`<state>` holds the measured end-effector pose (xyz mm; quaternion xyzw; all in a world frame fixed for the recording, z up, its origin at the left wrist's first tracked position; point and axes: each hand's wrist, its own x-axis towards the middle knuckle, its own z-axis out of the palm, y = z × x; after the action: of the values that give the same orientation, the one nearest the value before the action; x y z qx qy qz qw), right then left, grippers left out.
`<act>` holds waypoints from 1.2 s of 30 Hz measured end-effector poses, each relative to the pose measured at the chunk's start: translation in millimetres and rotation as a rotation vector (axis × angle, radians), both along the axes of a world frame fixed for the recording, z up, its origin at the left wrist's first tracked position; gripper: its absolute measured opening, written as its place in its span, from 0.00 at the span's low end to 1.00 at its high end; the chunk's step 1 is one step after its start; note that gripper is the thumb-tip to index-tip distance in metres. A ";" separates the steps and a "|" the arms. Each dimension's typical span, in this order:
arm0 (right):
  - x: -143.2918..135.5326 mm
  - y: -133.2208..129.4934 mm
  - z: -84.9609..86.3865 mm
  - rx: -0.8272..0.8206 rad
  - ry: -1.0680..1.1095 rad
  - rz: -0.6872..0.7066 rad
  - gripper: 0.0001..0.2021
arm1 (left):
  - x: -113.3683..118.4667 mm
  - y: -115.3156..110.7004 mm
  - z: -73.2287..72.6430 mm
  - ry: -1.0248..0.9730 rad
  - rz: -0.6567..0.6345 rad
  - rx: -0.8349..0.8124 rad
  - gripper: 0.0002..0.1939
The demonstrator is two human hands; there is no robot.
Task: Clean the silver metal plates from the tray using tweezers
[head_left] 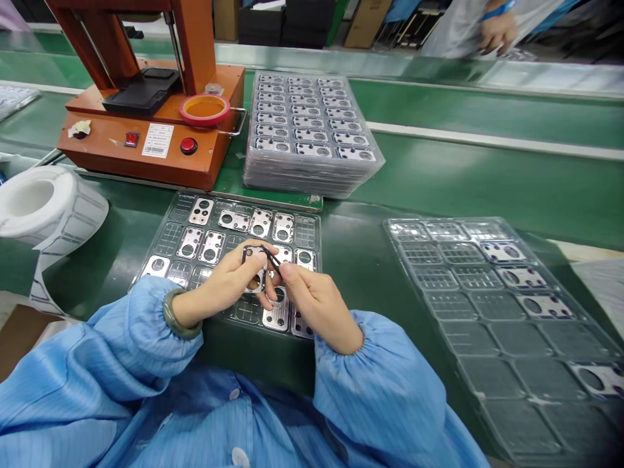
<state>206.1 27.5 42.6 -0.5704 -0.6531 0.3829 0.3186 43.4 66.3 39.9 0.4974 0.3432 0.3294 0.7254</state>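
Observation:
My left hand (229, 286) grips a small silver metal plate with round holes (251, 255) above a clear tray (168, 237) of similar plates in front of me. My right hand (316, 305) pinches thin black tweezers (272, 259), whose tip touches the held plate. Both hands meet over the tray's near middle. Both arms are in blue striped sleeves. Several plates lie in the tray's pockets, some hidden under my hands.
An orange press machine (156, 97) with a red button stands at the back left. A stack of filled trays (307, 130) sits beside it. A mostly empty clear tray (487, 325) lies right. A white label roll (43, 201) is left. Another person's hand (497, 29) is at the far right.

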 end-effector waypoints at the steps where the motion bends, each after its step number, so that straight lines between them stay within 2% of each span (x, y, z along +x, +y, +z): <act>1: -0.2 0.3 0.1 -0.011 0.010 0.005 0.24 | -0.4 0.2 -0.2 0.015 -0.004 0.005 0.16; 4: -1.0 1.0 0.3 -0.065 0.054 0.003 0.20 | -1.0 0.8 -1.6 0.037 0.007 0.005 0.16; 7: -1.6 1.1 -0.3 -0.110 0.120 -0.062 0.12 | -1.1 0.8 -3.8 0.031 0.040 0.005 0.15; 11: -1.1 0.1 -0.9 -0.076 0.129 -0.103 0.13 | -0.9 0.2 -5.7 -0.002 0.052 0.010 0.14; 18: 0.1 -1.8 1.8 -0.068 0.102 -0.027 0.13 | -1.1 0.8 -0.8 -0.048 0.015 -0.005 0.15; 25: 2.9 2.5 2.0 -0.103 0.075 -0.008 0.22 | -2.5 1.6 0.1 -0.021 0.014 -0.004 0.14; 31: -0.7 2.5 -5.2 -0.127 0.219 -0.045 0.12 | -1.7 2.5 -0.4 -0.019 0.047 -0.012 0.14; 36: -1.5 1.9 -2.4 -0.043 0.050 -0.077 0.13 | -0.7 3.3 -3.0 -0.047 0.030 0.005 0.14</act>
<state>204.7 29.4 40.1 -0.5922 -0.6140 0.3984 0.3370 42.7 69.6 36.9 0.4862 0.3326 0.3528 0.7270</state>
